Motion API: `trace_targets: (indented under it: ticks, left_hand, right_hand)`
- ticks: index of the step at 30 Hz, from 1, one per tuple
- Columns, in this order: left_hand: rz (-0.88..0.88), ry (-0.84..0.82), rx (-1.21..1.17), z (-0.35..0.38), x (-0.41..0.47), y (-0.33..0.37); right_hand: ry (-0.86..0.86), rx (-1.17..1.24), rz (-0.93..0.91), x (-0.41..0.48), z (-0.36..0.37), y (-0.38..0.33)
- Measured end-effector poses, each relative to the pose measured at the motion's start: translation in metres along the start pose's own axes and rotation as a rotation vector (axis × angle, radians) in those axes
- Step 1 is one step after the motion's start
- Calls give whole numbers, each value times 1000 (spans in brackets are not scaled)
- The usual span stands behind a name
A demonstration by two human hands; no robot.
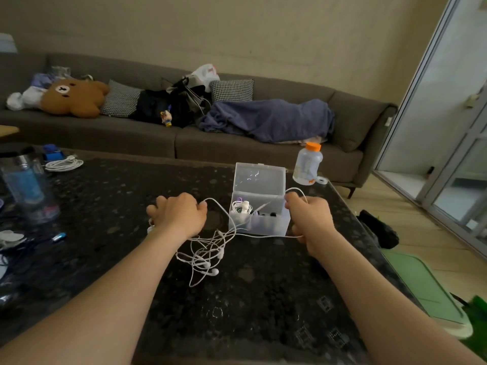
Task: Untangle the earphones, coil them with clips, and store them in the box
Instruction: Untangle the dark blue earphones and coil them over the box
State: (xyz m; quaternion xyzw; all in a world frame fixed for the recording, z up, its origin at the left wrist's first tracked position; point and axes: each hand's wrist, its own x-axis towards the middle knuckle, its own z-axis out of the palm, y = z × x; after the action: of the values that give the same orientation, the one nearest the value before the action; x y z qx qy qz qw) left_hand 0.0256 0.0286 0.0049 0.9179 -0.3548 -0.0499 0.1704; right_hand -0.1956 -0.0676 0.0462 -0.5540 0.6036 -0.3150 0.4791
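The white wired earphones (208, 255) are a loose tangle of cord and earbuds low over the dark table (263, 299), just in front of the box (259, 222). Strands run up to the left hand (179, 214) and right hand (309, 219), which grip them. The clear plastic box stands with its lid upright, holding a coiled white set and purple clips (239, 199).
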Motion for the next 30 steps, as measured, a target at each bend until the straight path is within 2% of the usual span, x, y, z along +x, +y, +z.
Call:
trace_targets:
  ticks: [2, 7, 10, 11, 12, 16, 19, 22, 24, 26, 28, 30]
  left_hand:
    - [21, -25, 11, -2, -3, 4]
    - [42, -124, 133, -6, -12, 6]
    - [37, -174, 69, -4, -11, 3]
    - [40, -175, 31, -2, -10, 4]
    - [50, -165, -3, -1, -8, 4]
    - [210, -54, -176, -2, -10, 8]
    - [397, -3, -345, -8, -14, 11]
    - [551, -20, -400, -15, -19, 16]
    - [625, -66, -441, -18, -23, 21]
    - [678, -83, -516, -19, -26, 26]
    - [668, -44, -601, -21, -27, 31]
    - [618, 3, -606, -24, -27, 30]
  right_hand:
    - [6, 25, 23, -2, -1, -2]
    - [-123, 277, 240, -8, -12, -6]
    - [-191, 524, 270, -13, -10, -7]
    - [-201, 512, 253, -15, -8, -8]
    - [-195, 413, 209, -17, -6, -9]
    - [-101, -287, -44, -14, 3, -3]
    - [-175, -569, -36, -20, 7, 4]
    - [-130, -911, -241, -20, 10, 8]
    - [-220, -909, -450, -22, 13, 4]
    - [-408, -811, -544, -21, 20, 6]
    - [-510, -741, -542, -20, 25, 12]
    - [-476, -552, -484, -16, 24, 11]
